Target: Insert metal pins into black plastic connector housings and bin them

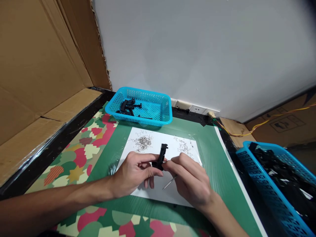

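Note:
My left hand (134, 174) pinches a small black plastic part (161, 155) between thumb and fingers, holding it upright over a white sheet of paper (158, 194). My right hand (190, 179) is closed beside it, fingertips touching the part's lower end. A thin metal pin (170, 182) sticks out below the right hand; it seems to be gripped by that hand. Two heaps of tiny metal pieces lie on the paper, one heap (143, 142) at the left and another heap (184, 146) at the right.
A blue basket (163, 110) with a few black parts stands behind the paper. A second blue basket (259, 177) full of black parts sits at the right. Cardboard walls rise at the left. A yellow cable (247, 131) runs along the back right. A green mat (212, 148) covers the table.

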Demonstrator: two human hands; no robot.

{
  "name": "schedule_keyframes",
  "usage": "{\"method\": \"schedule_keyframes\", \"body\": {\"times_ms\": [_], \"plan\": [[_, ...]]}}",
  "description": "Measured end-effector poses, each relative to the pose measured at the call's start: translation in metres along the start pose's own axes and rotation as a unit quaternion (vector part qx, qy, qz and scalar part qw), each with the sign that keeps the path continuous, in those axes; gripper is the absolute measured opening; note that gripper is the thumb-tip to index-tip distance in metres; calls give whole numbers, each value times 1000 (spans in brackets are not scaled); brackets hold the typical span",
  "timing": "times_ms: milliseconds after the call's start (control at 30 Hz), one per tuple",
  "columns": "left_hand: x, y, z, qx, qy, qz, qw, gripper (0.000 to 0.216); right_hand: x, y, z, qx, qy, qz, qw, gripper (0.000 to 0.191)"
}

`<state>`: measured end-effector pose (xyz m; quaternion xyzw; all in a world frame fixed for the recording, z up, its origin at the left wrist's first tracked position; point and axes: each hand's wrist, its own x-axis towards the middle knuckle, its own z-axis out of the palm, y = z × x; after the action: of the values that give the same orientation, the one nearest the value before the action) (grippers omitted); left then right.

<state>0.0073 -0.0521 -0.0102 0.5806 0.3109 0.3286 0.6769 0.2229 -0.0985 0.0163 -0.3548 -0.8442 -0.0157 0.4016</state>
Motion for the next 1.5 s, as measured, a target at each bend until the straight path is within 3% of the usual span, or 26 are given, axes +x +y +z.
{"method": "schedule_keyframes", "body": {"times_ms": [500, 833, 1100, 1500], "plan": [[0, -4, -4, -27, -19, -3, 999, 36, 5, -10, 6, 121, 47, 123, 984, 26], [5, 1, -4, -21, -9, 16, 1000, 37, -2, 3, -1, -40, -8, -3, 999, 34], [5, -3, -5, -1, -14, 14, 1000, 34, -2, 3, -1, -45, -27, 3, 999, 29], [13, -1, -9, -46, -96, -6, 994, 52, -5, 12, -6, -56, -35, 4, 998, 35]]}}
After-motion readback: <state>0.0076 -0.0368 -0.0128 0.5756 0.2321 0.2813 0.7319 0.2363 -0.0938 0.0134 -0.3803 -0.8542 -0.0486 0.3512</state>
